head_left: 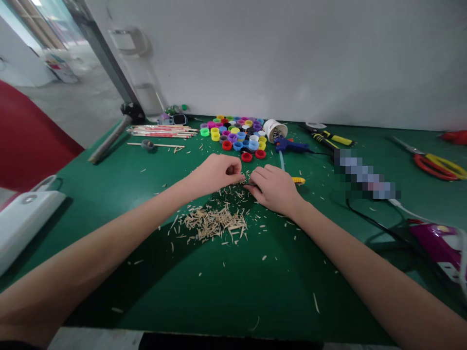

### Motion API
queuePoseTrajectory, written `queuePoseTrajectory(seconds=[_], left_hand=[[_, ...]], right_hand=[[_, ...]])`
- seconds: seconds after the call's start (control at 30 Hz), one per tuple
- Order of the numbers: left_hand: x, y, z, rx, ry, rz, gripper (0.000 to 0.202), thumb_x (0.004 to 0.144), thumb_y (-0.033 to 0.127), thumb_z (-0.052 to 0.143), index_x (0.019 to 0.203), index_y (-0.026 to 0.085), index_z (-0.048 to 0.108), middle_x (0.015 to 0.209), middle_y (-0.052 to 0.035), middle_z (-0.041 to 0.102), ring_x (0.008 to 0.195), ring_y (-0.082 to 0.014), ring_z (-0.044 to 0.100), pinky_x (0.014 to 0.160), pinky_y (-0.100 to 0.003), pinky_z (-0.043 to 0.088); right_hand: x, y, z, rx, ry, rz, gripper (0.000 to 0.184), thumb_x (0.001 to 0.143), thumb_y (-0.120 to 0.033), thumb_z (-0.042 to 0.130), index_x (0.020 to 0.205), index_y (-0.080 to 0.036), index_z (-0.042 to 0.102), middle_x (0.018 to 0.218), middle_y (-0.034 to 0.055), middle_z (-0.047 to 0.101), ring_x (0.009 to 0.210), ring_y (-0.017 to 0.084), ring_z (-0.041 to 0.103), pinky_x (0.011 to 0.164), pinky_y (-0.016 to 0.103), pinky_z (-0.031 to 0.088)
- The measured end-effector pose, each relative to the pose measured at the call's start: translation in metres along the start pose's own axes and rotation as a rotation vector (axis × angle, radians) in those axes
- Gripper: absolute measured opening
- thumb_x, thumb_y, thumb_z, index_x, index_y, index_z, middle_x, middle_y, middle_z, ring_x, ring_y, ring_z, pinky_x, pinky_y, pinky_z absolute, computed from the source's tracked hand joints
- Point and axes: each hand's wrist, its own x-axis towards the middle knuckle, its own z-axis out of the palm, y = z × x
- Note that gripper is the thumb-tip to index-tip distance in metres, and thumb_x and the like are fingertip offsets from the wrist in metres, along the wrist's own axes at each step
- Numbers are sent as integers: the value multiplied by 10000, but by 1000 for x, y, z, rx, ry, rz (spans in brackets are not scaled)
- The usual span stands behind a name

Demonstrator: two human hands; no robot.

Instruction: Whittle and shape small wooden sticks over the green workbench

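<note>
Both hands meet above the green table (226, 287), close behind a pile of pale wood shavings (215, 222). My left hand (218, 171) is closed, thumb and fingertips pinched together; whatever they hold is too small to make out. Just to its right, my right hand (274, 188) is wrapped round a slim tool with a yellow handle (298, 180), whose end sticks out past the hand. Something thin and dark shows between the two sets of fingertips. Most of the tool is hidden under my right hand. Loose splinters lie scattered below and around both hands.
Behind the hands stand many coloured bottle caps (238, 136), a white cup (274, 130) and a blue glue gun (294, 146). Left are wooden sticks (164, 131) and a hammer (113, 136). Pliers (324, 138), scissors (434, 163) and cables lie right; a white box (29, 223) sits far left.
</note>
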Motion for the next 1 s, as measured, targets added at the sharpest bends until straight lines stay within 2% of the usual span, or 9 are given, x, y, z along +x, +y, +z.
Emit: queuePoseTrajectory(seconds=[0.2,0.4,1.0], left_hand=[[1,0,1,26,-7,28,145,782,282,547,671,189,558,632,-1,595,559,-103,485,539,-254,355],[-1,2,3,39,3,19,164,805,289,525,672,197,544,629,5,582,550,-105,471,541,-266,338],[-2,4,3,54,31,13,185,802,268,535,639,196,485,603,11,538,521,-97,420,526,-271,315]], right_hand=[[2,0,1,12,-58,-18,233,916,-354,425,821,-177,544,757,40,573,676,169,403,594,288,235],[0,0,3,-8,-12,-11,262,929,-361,395,822,-174,542,766,57,573,691,177,407,602,291,232],[2,-1,2,12,-53,-9,229,912,-346,429,847,-173,565,760,48,577,688,177,415,590,295,222]])
